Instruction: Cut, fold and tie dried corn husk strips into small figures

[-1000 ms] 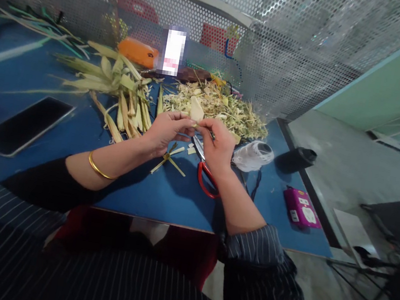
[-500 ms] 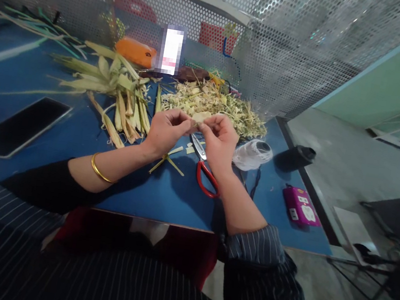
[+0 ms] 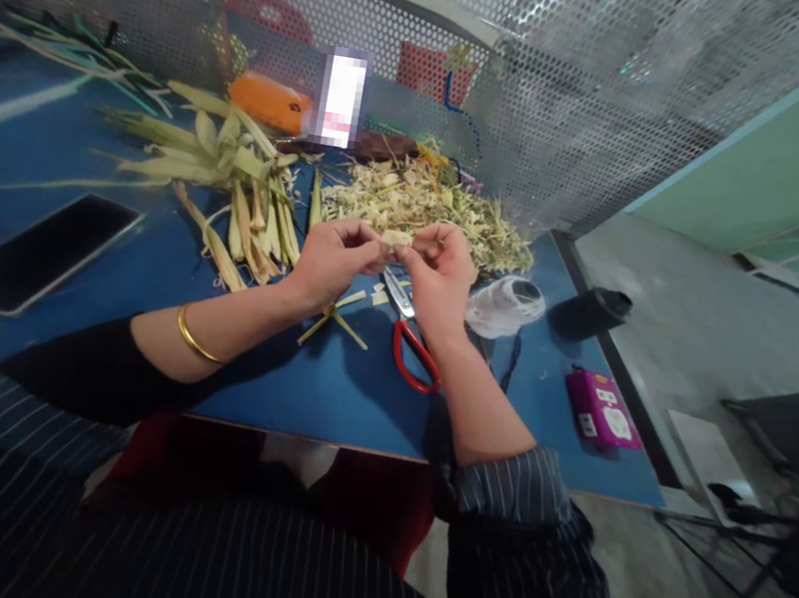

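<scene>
A small pale husk piece (image 3: 397, 237) is pinched between both hands over the blue table (image 3: 279, 391). My left hand (image 3: 334, 260) grips its left end with thumb and fingertips, and my right hand (image 3: 441, 275) grips the right end. Below and between the hands lie scissors (image 3: 412, 354) with red handles, their blades pointing up and left. A cross-shaped husk strip piece (image 3: 337, 316) rests left of the scissors, beside small pale scraps (image 3: 379, 294). Behind my hands spreads a heap of shredded husk (image 3: 430, 203).
Long husks (image 3: 231, 161) and a dark phone (image 3: 44, 248) lie on the left. To the right are a white thread spool (image 3: 506, 306), a black spool (image 3: 589, 314) and a purple packet (image 3: 603, 409). A perforated metal screen (image 3: 554, 91) stands behind; an orange object (image 3: 270, 103) sits near it.
The pale piece between my fingertips looks flatter and narrower than before. Both hands have stayed almost in place.
</scene>
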{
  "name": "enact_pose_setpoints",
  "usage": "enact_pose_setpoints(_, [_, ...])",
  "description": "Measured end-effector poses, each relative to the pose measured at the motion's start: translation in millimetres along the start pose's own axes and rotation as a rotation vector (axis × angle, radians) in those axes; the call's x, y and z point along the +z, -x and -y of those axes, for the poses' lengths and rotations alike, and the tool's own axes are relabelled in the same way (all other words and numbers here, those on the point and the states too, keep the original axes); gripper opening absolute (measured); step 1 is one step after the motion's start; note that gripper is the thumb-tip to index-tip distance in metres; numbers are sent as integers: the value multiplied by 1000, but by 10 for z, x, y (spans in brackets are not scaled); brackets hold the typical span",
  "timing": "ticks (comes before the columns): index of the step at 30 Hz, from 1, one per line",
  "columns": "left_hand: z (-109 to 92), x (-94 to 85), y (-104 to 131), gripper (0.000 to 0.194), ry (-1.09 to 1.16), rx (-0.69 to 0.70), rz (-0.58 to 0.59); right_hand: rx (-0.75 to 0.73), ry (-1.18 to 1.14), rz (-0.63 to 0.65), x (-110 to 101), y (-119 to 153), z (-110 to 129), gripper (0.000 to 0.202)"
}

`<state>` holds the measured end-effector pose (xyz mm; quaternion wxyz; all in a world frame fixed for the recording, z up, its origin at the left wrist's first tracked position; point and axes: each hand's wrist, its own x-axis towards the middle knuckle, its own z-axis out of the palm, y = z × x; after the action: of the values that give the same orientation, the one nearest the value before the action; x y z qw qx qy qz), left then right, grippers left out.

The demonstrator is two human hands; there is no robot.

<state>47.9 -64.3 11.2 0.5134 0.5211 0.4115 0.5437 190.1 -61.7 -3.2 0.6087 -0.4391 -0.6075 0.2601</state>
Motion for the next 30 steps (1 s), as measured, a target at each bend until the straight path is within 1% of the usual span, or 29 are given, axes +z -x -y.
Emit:
enact_pose_setpoints(3, [-15,8,-7,11,124,-164,-4,-95,72,22,-5,17,19,14])
enact_pose_setpoints(5, [-12,2,-18,9,181,-234,0,-193,159,58,-20,28,33,8])
enact_pose_setpoints(8, [-4,-20,-38,5,220,-266,8,-300,289,114,-52,34,38,6])
enact_pose_setpoints(12, [-24,-51,-54,7,232,-292,54,-308,346,110,-79,34,18,8])
enact_pose_setpoints(17, [-52,-67,-55,11,230,-279,81,-285,334,85,-68,40,30,7])
enact_pose_setpoints(23, [-25,-71,-55,15,224,-168,100,-277,257,102,-45,30,80,10])
enact_pose_setpoints(28, [-9,-65,-68,14,208,-120,87,-190,206,102,-34,33,86,7])
enact_pose_setpoints(30, [-11,-62,-69,13,204,-115,84,-177,204,108,-38,35,91,7])
